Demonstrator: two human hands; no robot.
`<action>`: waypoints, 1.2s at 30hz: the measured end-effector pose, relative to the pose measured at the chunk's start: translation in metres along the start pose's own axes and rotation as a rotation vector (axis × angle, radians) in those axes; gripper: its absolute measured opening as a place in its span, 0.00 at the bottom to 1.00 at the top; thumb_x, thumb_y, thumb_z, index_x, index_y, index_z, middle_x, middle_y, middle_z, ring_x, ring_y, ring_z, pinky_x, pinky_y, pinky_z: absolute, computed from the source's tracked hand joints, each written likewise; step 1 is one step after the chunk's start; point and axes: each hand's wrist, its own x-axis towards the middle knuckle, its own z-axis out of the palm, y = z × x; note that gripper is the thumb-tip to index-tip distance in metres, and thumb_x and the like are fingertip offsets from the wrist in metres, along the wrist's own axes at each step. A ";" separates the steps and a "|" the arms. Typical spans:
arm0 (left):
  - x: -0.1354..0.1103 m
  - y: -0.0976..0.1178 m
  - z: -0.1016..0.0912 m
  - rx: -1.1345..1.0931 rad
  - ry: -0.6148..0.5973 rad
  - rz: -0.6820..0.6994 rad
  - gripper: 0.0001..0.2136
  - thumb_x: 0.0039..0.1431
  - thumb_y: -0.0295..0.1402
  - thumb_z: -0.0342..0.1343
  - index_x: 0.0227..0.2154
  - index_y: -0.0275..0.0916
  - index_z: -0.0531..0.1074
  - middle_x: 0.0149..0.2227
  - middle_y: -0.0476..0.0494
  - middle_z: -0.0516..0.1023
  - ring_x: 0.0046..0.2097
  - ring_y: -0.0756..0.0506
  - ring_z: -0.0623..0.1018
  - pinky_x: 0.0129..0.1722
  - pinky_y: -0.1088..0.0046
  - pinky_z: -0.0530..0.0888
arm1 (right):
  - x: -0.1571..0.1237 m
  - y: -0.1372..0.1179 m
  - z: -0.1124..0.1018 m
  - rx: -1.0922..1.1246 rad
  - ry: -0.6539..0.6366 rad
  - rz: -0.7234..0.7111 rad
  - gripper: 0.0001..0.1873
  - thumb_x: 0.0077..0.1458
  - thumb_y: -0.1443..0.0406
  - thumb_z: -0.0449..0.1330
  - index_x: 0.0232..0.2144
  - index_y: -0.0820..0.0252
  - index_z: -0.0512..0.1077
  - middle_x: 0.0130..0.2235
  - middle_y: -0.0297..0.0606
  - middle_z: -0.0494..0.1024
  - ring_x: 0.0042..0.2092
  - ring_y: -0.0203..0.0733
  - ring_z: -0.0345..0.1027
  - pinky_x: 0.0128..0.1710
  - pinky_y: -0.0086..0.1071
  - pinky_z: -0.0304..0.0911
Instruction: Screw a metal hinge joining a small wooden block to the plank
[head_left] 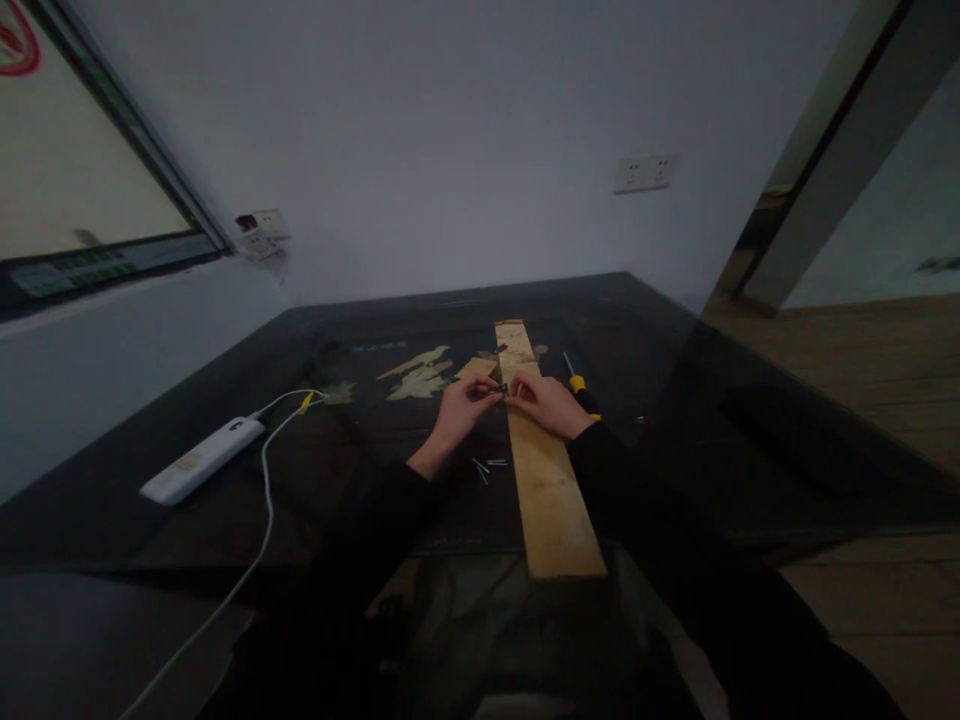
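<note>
A long pale wooden plank (551,490) lies lengthwise on a dark glass table (750,420), its near end over the table's edge. Both hands meet over the plank's middle. My left hand (465,400) and my right hand (546,402) pinch a small dark metal piece (501,390) between their fingertips, just at the plank's left edge. Several loose screws (486,465) lie on the table left of the plank, below my left wrist. A yellow-handled screwdriver (579,382) rests right of the plank, partly behind my right hand.
A white power strip (201,460) with a white cable (264,500) lies on the table's left side. A short wooden piece (475,367) sits beyond my left hand. Wall sockets (643,173) are on the back wall, a window at the left.
</note>
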 end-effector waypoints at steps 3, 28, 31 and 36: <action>-0.002 0.000 0.003 -0.013 -0.005 0.005 0.08 0.46 0.30 0.65 0.31 0.36 0.75 0.29 0.46 0.79 0.33 0.47 0.78 0.34 0.72 0.72 | 0.000 0.001 0.000 0.007 -0.074 -0.077 0.09 0.58 0.60 0.57 0.32 0.60 0.72 0.30 0.36 0.74 0.32 0.36 0.65 0.31 0.27 0.50; -0.004 0.021 -0.012 -0.032 -0.145 0.144 0.08 0.48 0.36 0.65 0.31 0.39 0.80 0.35 0.43 0.82 0.40 0.44 0.79 0.44 0.66 0.73 | 0.002 0.000 -0.011 0.390 0.004 -0.180 0.10 0.50 0.61 0.64 0.24 0.62 0.73 0.26 0.34 0.74 0.30 0.35 0.64 0.33 0.30 0.56; -0.003 0.017 -0.009 -0.225 -0.141 -0.011 0.13 0.41 0.39 0.69 0.30 0.38 0.78 0.32 0.45 0.80 0.35 0.46 0.77 0.40 0.68 0.72 | 0.001 -0.004 -0.013 0.622 -0.125 -0.157 0.14 0.47 0.58 0.66 0.22 0.62 0.71 0.26 0.33 0.74 0.30 0.35 0.64 0.33 0.31 0.58; -0.010 0.014 0.003 -0.473 -0.185 -0.156 0.21 0.34 0.45 0.72 0.27 0.37 0.73 0.28 0.49 0.75 0.30 0.51 0.73 0.33 0.74 0.69 | -0.003 -0.013 -0.013 0.722 -0.226 -0.155 0.14 0.48 0.57 0.64 0.21 0.62 0.71 0.23 0.31 0.70 0.27 0.32 0.61 0.31 0.30 0.57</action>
